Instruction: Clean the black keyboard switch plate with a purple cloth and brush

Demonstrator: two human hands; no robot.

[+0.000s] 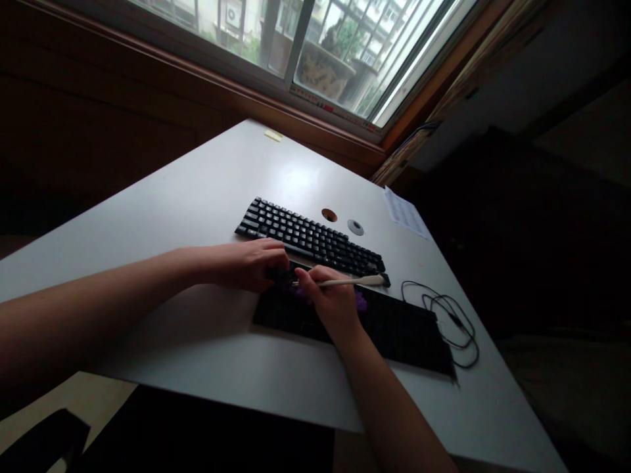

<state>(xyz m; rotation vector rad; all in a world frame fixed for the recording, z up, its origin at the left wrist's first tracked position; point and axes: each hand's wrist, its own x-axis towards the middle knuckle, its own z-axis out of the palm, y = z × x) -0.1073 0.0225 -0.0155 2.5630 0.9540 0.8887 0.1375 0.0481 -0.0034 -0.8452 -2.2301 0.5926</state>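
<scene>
My right hand (328, 295) is closed round a pale-handled brush (348, 281). The brush's dark head points right, and its other end reaches toward my left fingers. Under that hand lies a long black keyboard base (409, 332), with purple material (361, 302) showing on it; what the purple is, I cannot tell. At the base's upper left corner, my left hand (259, 263) has its fingers curled over the dark edge; its fingertips are partly hidden. Just beyond both hands, a black keyboard section full of keys (310, 236) lies at a slant.
Everything lies on a white table (167, 210). A black cable (461, 322) is coiled to the right of the base. Past the keys are a round hole (329, 215) and a grey grommet (355, 227). Paper (405, 211) lies by the right edge, a yellow pad (273, 135) by the window.
</scene>
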